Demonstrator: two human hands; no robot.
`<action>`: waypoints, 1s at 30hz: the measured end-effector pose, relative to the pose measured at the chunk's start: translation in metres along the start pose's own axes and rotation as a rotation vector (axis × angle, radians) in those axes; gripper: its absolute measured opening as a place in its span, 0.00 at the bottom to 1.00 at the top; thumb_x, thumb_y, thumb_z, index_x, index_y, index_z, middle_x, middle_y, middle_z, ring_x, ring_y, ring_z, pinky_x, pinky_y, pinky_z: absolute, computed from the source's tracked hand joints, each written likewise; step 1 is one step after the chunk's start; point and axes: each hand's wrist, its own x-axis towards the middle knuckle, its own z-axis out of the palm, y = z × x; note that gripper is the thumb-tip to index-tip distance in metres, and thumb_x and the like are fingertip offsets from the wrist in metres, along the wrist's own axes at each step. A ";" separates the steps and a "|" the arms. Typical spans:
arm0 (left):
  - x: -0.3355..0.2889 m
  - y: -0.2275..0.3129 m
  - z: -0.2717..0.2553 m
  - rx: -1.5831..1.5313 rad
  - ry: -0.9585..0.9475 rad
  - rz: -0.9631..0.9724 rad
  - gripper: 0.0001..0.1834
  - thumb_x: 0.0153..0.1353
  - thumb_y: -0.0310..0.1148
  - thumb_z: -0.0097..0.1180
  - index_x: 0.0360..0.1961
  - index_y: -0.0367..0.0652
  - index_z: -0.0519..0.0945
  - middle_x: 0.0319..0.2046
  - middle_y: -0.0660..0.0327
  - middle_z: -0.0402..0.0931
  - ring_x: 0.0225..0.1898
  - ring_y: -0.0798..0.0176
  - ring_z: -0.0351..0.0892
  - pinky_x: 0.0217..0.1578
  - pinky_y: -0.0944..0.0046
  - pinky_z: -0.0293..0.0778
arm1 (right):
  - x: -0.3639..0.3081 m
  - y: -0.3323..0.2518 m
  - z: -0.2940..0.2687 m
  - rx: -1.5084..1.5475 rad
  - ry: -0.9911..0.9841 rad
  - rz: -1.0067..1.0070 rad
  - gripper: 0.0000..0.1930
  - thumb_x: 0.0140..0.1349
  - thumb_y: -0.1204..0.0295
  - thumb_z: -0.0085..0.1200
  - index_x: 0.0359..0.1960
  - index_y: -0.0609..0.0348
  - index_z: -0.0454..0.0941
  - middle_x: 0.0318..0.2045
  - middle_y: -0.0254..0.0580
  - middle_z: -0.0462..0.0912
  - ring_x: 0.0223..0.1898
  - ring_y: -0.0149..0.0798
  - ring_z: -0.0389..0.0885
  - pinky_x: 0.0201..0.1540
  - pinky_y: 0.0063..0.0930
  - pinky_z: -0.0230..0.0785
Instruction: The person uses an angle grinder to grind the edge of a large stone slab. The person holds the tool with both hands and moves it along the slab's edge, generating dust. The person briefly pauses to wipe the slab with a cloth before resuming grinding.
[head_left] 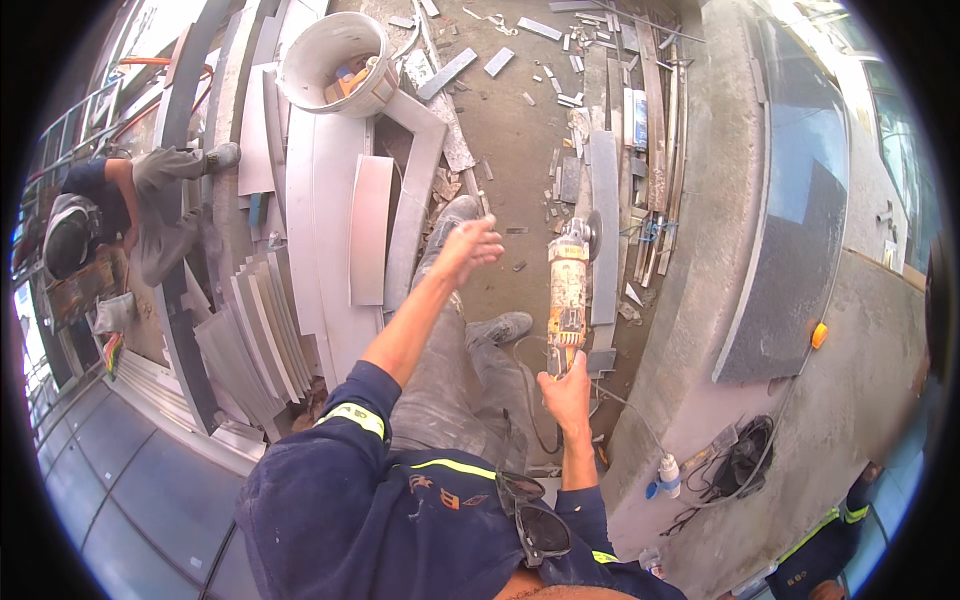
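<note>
My right hand (pixel 567 393) is wrapped round the rear handle of an angle grinder (pixel 568 292), a worn, dusty yellow tool with its disc (pixel 595 236) at the far end. The disc is at the left edge of a long grey stone strip (pixel 603 190); whether they touch I cannot tell. A cord runs from the grinder's rear. My left hand (pixel 472 252) is held in the air above my shoe, left of the grinder, with its fingers stretched out and nothing in it.
A white bucket (pixel 376 92) with tools inside stands far left, near pale panels (pixel 318 230). Stone offcuts (pixel 450 74) litter the floor. On the right are a dark slab (pixel 770 270) and a cord connector (pixel 669 476). Other people are at left (pixel 165 185) and lower right (pixel 825 550).
</note>
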 end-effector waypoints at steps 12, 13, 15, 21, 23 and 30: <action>0.313 0.285 -0.393 -0.641 0.449 0.251 0.32 0.76 0.32 0.56 0.73 0.22 0.62 0.69 0.28 0.66 0.70 0.28 0.73 0.70 0.23 0.75 | 0.067 -0.079 0.065 0.013 0.015 0.109 0.32 0.57 0.72 0.70 0.62 0.65 0.71 0.39 0.64 0.89 0.44 0.62 0.92 0.47 0.49 0.81; 0.326 0.281 -0.407 -0.486 0.427 0.241 0.28 0.76 0.27 0.50 0.69 0.17 0.63 0.69 0.28 0.67 0.69 0.27 0.73 0.71 0.23 0.75 | 0.073 -0.080 0.066 0.030 0.007 0.149 0.32 0.57 0.71 0.70 0.62 0.65 0.70 0.39 0.64 0.89 0.44 0.63 0.92 0.47 0.49 0.81; 0.338 0.282 -0.422 -0.402 0.414 0.248 0.21 0.74 0.21 0.43 0.62 0.12 0.65 0.68 0.26 0.68 0.69 0.25 0.74 0.71 0.21 0.75 | 0.084 -0.080 0.067 0.021 0.030 0.150 0.33 0.56 0.71 0.70 0.63 0.66 0.70 0.37 0.63 0.89 0.42 0.62 0.92 0.46 0.49 0.81; 0.280 0.291 -0.330 -0.379 0.520 0.215 0.20 0.69 0.15 0.43 0.60 0.16 0.65 0.61 0.23 0.72 0.63 0.22 0.79 0.61 0.24 0.86 | 0.090 -0.063 0.038 0.064 0.046 0.258 0.36 0.56 0.72 0.68 0.68 0.69 0.70 0.36 0.57 0.89 0.32 0.49 0.91 0.36 0.43 0.81; 0.232 0.280 -0.268 -0.097 0.465 0.234 0.25 0.66 0.19 0.49 0.64 0.26 0.64 0.59 0.29 0.74 0.57 0.27 0.83 0.53 0.28 0.90 | 0.087 -0.053 0.032 0.076 0.057 0.330 0.38 0.56 0.71 0.70 0.68 0.71 0.68 0.37 0.61 0.90 0.36 0.54 0.92 0.41 0.46 0.82; 0.116 0.176 -0.094 1.061 0.178 0.245 0.50 0.54 0.30 0.62 0.81 0.59 0.62 0.49 0.47 0.88 0.46 0.44 0.92 0.39 0.49 0.91 | 0.096 0.020 -0.002 0.097 0.130 0.304 0.36 0.56 0.70 0.70 0.65 0.69 0.69 0.37 0.63 0.90 0.42 0.60 0.93 0.48 0.50 0.82</action>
